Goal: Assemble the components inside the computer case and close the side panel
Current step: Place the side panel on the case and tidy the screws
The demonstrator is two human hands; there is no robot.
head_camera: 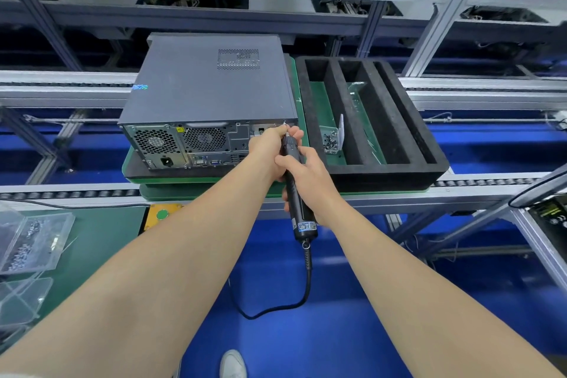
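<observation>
A dark grey computer case (202, 86) lies flat on a green pallet (302, 120) on the conveyor, its side panel on top and closed, its rear ports facing me. A black electric screwdriver (298, 205) points up at the case's rear top right corner. My right hand (302, 169) grips the screwdriver's body. My left hand (270, 144) pinches the tool's tip near the bit, right at the corner of the case. The bit's end is hidden by my fingers.
A black foam tray (429, 144) with long slots sits right of the case, holding a small clear box of screws (330, 140). Clear plastic screw boxes (30, 239) lie on the green mat at left. A yellow button box (162, 215) sits at the conveyor edge. The screwdriver cord (276, 307) hangs below.
</observation>
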